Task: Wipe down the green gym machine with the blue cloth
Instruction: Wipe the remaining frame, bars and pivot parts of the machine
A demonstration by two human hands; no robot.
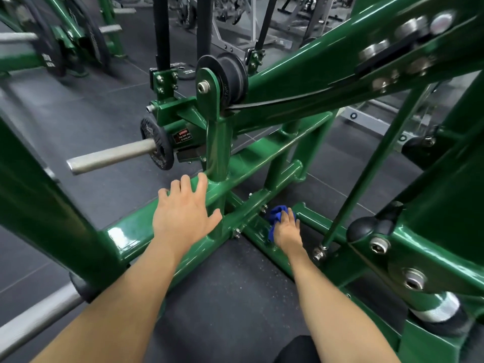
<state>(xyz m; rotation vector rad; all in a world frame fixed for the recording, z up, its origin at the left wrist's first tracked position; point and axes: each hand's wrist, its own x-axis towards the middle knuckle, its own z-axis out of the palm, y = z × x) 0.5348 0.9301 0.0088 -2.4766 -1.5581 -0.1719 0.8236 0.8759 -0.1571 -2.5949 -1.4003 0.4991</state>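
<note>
Fingers of the right hand: bent over the bunched blue cloth, holding the wad down; blue shows past the fingertips and along the thumb side.
Cloth position: low down on the base rail of the green gym machine, just right of the foot of the upright post and close to the floor.
Left hand: fingers spread and fairly straight, palm down on the crossbar, fingertips reaching over its far edge; it holds nothing.
Key relation: the cloth lies directly under the right fingers, so no reach is needed. The base rail's long axis runs from the post joint back toward the person, roughly in line with the right forearm. The left hand sits higher and to the left, well apart from the cloth.
Step in hand: likely wiping the low frame around the joint, with the left hand bracing the body.
Next move, as a judgement: a stroke drawn along the rail toward the body would follow its length.
Risk: the bolt heads at the joint could snag the cloth.
Farther out: pulley above the post, weight plate on its steel sleeve; whether these are wiped cannot be told.
</note>
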